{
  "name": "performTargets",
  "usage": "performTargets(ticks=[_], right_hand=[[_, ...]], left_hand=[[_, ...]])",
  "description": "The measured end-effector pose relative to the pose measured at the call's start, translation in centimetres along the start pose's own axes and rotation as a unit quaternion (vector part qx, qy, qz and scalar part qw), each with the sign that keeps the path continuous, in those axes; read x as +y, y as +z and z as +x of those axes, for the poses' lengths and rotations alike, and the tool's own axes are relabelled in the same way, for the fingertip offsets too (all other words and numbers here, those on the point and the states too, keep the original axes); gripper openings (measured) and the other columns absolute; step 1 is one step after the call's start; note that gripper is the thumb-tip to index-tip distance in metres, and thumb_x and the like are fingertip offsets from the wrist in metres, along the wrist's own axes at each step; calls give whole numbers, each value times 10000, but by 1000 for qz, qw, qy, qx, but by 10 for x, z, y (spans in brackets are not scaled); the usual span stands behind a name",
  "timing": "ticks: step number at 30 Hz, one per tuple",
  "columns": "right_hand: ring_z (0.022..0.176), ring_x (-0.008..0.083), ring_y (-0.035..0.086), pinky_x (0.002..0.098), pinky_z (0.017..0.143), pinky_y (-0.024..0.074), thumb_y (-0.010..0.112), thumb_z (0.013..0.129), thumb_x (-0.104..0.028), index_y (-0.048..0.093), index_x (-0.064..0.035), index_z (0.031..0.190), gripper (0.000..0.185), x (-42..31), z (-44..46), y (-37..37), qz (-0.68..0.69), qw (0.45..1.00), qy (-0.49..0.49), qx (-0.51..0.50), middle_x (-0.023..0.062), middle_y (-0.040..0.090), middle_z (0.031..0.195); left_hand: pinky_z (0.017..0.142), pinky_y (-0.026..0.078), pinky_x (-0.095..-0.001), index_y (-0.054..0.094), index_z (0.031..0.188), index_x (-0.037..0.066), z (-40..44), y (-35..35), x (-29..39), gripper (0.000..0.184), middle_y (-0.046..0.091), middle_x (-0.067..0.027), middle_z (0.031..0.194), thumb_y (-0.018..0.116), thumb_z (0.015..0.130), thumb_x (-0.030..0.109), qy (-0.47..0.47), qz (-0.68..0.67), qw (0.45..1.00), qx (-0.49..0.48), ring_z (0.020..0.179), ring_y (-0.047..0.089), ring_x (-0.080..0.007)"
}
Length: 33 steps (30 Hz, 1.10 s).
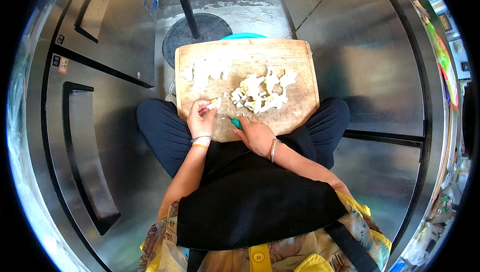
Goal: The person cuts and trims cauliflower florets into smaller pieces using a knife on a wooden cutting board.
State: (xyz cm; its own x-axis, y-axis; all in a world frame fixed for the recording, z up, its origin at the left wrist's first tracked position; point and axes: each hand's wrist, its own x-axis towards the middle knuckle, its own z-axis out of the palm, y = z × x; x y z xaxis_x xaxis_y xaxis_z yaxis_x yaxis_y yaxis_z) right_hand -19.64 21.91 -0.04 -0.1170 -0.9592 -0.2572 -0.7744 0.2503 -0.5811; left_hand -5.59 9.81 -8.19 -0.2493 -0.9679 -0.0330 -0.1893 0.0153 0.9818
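Observation:
A wooden cutting board [245,52] lies across my lap. My left hand [201,118], near the board's lower left, pinches a small cauliflower floret [215,103]. My right hand [256,136] is wrapped round the green handle of a small knife [236,123], its blade pointing left and barely visible. Just above the knife sits a pile of pale cauliflower pieces [257,94]. Another group of cauliflower pieces [207,69], washed out by bright light, is at the upper left of the board. Small crumbs are scattered between my hands.
Stainless steel cabinets stand close on the left [110,122] and right [365,57]. Beyond the board a dark round base [175,37] carries an upright pole [184,2]. The rim of a blue container [245,36] shows behind the board. My knees are on both sides.

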Motion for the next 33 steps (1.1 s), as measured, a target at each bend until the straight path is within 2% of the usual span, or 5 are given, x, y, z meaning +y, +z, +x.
performTargets(ticks=[2, 6, 11, 17, 33], right_hand=[[666, 398, 597, 484, 627, 468, 474, 913, -309, 451, -10, 965, 304, -6, 1, -5, -10, 999, 27, -29, 219, 607, 697], [626, 401, 587, 490, 565, 456, 503, 901, -306, 439, -40, 1014, 295, -5, 2, 2, -29, 999, 12, 6, 210, 596, 658], [710, 384, 616, 472, 635, 479, 487, 910, -320, 447, -9, 966, 319, -17, 2, -6, -34, 997, 62, -29, 213, 623, 769], [631, 402, 593, 488, 565, 461, 517, 897, -283, 423, -26, 998, 292, -11, 3, 2, -33, 999, 38, -1, 217, 600, 662], [713, 385, 618, 462, 647, 485, 467, 916, -277, 461, 14, 929, 292, -10, 12, 7, -44, 997, 50, -26, 209, 629, 733]], left_hand=[[722, 481, -233, 575, 890, 34, 0, 0, 2, 223, 627, -42, 885, 688, 713, -40, -3, 1, 1000, 0, 782, 580, -104], [703, 482, -232, 579, 875, 32, 0, 2, 3, 216, 621, -35, 846, 698, 706, -32, -3, 3, 1000, 11, 752, 574, -98], [671, 483, -236, 580, 859, 28, 0, 3, 11, 213, 613, -34, 808, 710, 698, -21, -14, 34, 999, 16, 715, 572, -98], [656, 485, -238, 576, 854, 24, 0, 3, 13, 211, 610, -36, 799, 707, 696, -27, -5, 26, 999, 20, 700, 574, -101], [654, 495, -233, 562, 854, 23, -2, 3, 23, 228, 592, -43, 806, 672, 685, -85, 6, 56, 998, 15, 735, 577, -104]])
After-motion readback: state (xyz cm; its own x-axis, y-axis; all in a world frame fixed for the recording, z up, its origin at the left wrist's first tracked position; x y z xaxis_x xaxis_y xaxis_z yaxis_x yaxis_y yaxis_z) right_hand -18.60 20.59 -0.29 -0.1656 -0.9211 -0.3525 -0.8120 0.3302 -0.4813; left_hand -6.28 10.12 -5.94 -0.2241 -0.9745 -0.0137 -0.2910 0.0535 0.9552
